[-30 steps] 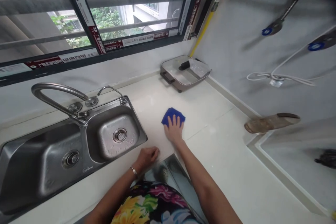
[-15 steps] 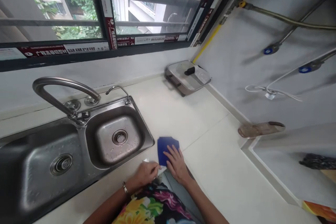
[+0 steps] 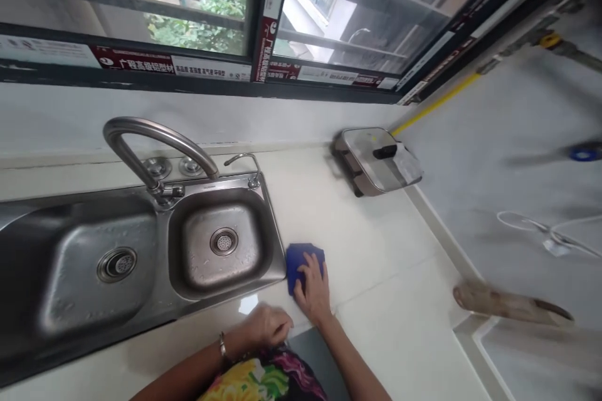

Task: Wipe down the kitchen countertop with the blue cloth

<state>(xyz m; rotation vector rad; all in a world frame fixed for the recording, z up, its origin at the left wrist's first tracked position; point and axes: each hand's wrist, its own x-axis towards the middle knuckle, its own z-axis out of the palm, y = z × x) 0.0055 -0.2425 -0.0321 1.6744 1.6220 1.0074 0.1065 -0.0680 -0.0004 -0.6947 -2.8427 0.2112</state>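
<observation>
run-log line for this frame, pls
right hand: on blue cloth | cloth: on counter, beside sink | left hand: no object visible

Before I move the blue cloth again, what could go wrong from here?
The blue cloth under the right hand lies right beside the sink rim, so a push to the left might catch on it or fold the cloth over. Droplets dot the smaller basin; a cloth that slips in could get wet. The left hand is close by and might get bumped.
</observation>
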